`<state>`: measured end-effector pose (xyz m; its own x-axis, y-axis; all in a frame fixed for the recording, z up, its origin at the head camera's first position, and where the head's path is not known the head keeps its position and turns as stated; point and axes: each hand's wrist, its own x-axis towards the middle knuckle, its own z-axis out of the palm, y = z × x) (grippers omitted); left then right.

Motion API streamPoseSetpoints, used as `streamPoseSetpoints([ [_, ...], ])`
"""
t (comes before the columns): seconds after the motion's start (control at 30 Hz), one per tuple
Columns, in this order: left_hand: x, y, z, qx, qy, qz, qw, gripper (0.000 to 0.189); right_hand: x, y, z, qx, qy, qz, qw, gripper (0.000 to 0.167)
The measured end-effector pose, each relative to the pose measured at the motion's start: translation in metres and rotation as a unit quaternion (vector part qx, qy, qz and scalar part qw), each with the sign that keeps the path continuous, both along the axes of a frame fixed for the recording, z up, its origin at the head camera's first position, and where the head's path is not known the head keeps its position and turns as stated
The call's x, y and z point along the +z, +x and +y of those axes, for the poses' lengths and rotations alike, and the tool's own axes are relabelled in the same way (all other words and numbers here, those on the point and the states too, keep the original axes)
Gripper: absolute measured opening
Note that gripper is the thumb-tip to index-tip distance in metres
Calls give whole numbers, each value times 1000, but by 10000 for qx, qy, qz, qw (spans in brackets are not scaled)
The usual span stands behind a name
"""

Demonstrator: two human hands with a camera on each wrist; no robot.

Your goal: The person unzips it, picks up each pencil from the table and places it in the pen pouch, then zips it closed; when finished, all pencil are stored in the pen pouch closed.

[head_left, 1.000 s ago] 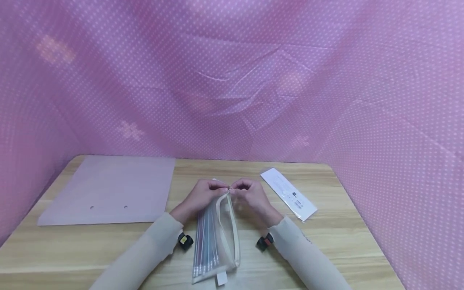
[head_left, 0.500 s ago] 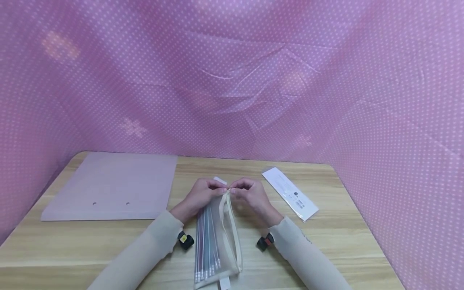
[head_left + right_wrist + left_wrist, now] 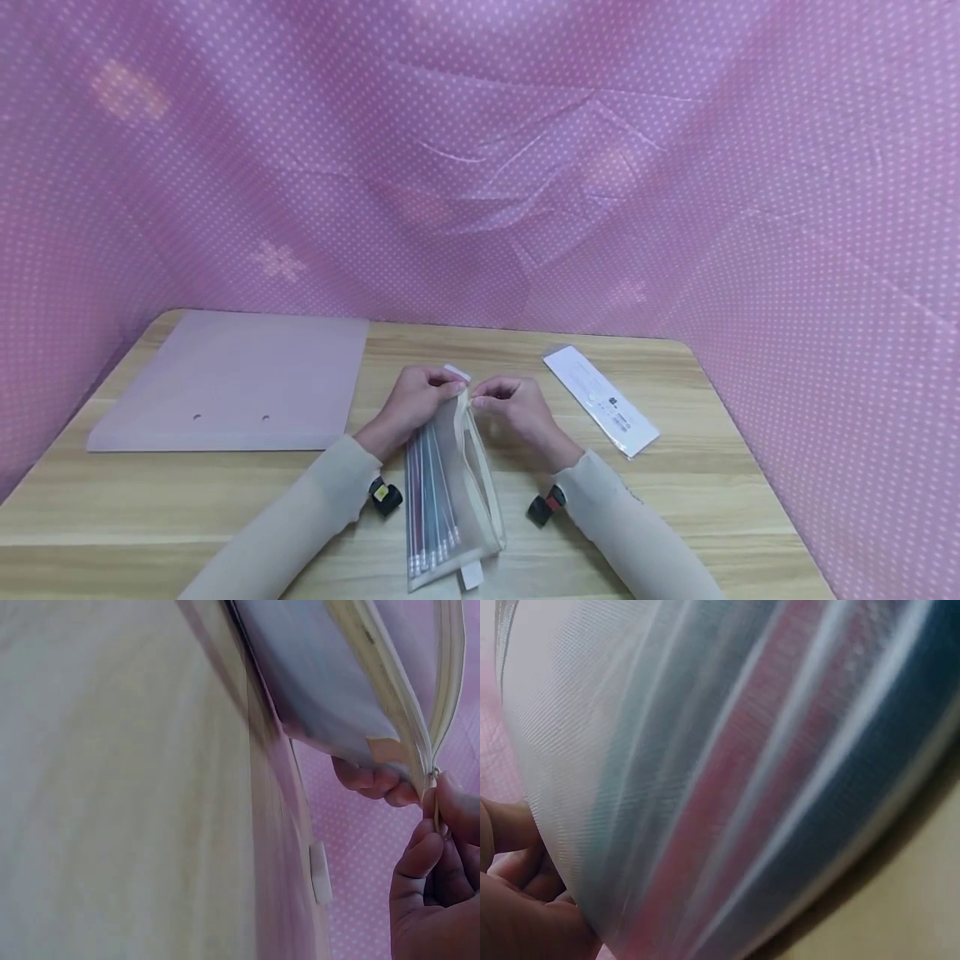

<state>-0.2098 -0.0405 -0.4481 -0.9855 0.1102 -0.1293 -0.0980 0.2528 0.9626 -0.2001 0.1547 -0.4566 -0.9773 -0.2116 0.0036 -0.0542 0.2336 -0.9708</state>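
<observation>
A translucent zip pencil pouch with a cream zipper stands tilted on the table, its mouth gaping toward the right. Several pencils in dark, red and teal tones show through its side, their ends toward me. My left hand pinches the pouch's far top corner; in the left wrist view the pouch wall covers most of that hand. Beside it, my right hand pinches the zipper pull between thumb and forefinger. The right wrist view shows the slider where the two zipper sides meet.
Under the pouch, a white strip sticks out at its near and far ends. A pale sheet with two holes lies at the left of the wooden table. To the right is a flat white packet with a label.
The right hand has slid slightly nearer along the zipper, away from the left fingers, and the slider has moved a little off the far corner. The left hand keeps its pinch.
</observation>
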Motion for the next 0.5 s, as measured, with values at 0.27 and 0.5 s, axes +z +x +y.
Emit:
streamPoseSetpoints([
  [0.27, 1, 0, -3, 185, -258, 109, 9994, 10, -1, 10, 2, 306, 199, -119, 9993, 13],
  [0.5, 4, -5, -10, 410, -399, 112, 9983, 14, 4, 26, 8, 748, 418, -235, 9960, 15],
])
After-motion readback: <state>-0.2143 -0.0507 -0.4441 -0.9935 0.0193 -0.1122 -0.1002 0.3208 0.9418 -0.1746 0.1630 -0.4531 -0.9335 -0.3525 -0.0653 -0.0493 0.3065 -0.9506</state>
